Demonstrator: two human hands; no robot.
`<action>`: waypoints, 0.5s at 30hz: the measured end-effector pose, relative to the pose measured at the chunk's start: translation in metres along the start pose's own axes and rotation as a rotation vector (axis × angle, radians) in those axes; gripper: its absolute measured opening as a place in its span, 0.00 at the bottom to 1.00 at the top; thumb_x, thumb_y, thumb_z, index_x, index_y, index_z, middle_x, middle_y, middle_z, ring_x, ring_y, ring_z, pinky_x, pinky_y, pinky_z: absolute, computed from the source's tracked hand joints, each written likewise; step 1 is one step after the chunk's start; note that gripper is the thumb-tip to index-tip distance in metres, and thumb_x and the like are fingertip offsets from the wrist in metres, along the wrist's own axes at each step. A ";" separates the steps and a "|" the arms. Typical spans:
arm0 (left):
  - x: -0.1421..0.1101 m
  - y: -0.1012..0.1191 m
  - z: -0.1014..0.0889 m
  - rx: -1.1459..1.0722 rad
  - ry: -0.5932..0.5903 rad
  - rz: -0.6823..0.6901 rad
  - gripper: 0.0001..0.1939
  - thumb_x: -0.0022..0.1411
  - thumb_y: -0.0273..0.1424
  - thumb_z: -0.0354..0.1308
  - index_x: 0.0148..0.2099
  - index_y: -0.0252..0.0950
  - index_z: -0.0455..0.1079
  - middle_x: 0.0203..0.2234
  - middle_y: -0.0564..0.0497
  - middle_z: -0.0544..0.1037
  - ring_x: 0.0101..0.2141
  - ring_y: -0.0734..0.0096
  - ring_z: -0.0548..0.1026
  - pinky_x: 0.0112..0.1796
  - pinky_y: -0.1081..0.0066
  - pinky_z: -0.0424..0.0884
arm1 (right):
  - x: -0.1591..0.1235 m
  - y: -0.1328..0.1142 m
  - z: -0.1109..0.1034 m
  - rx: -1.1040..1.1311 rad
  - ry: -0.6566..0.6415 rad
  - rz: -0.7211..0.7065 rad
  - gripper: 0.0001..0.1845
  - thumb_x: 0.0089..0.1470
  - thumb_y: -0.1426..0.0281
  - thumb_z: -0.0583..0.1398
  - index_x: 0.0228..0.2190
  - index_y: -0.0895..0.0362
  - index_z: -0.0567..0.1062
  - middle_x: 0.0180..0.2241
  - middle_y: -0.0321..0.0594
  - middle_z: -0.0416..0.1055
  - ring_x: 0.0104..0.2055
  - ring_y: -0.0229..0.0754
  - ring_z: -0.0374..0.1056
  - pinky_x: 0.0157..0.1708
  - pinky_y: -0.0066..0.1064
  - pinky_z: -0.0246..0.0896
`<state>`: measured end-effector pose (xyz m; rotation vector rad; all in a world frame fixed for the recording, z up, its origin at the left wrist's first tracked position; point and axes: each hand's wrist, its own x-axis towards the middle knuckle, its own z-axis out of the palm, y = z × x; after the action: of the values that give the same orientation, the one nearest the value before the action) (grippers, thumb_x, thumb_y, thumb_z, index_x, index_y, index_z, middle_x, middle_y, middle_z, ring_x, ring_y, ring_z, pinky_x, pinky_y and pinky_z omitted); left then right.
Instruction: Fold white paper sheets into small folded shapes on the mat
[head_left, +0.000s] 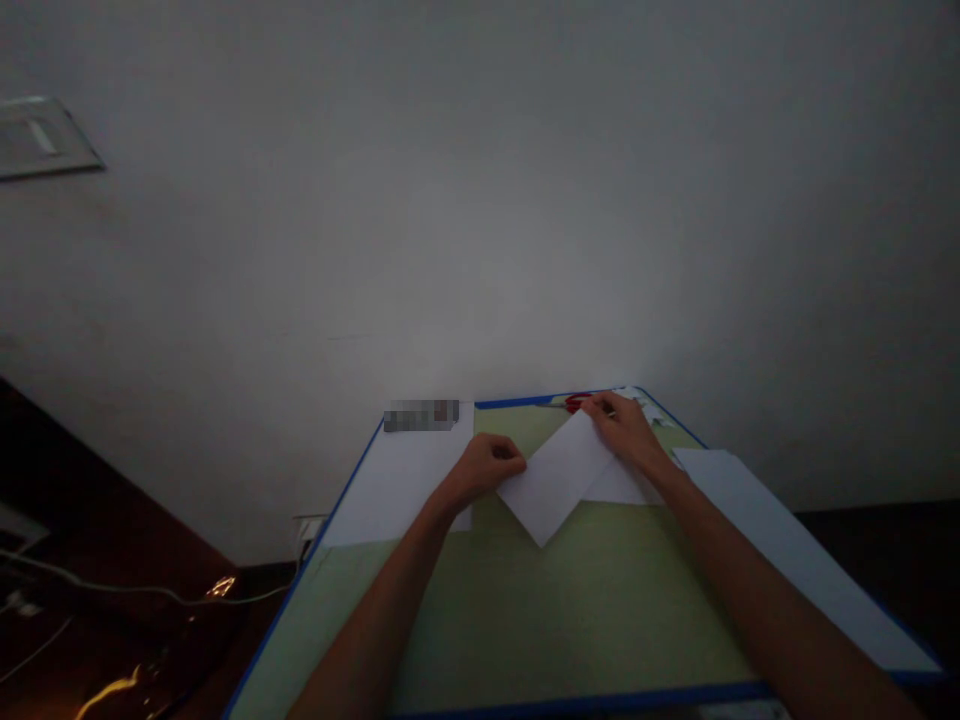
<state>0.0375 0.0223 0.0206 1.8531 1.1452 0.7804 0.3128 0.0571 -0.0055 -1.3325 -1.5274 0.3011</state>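
Left hand [491,463]: thumb and finger pinching the left corner of a white paper [551,480]. Right hand [616,428]: pinching its upper corner. Paper sits between the 2 hands, over the middle of the green surface [570,600]; a 2nd sheet [622,486] lies partly behind it. Risk, as judged: uneven pull could crease or tear the paper; the right hand, just beside red-handled scissors [573,402], could nudge them. Far edge close, wall [480,220] beyond; most room nearside, between the forearms.
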 end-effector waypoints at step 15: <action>-0.005 0.001 -0.041 0.167 0.212 0.002 0.09 0.54 0.31 0.55 0.25 0.35 0.72 0.19 0.52 0.73 0.24 0.71 0.67 0.29 0.71 0.60 | 0.009 0.011 -0.015 0.072 0.076 0.046 0.18 0.55 0.56 0.57 0.32 0.57 0.77 0.32 0.46 0.78 0.36 0.49 0.71 0.40 0.40 0.65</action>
<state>0.0028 0.0304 0.0406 1.9427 1.3776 0.9237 0.3325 0.0626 -0.0029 -1.3097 -1.4118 0.3283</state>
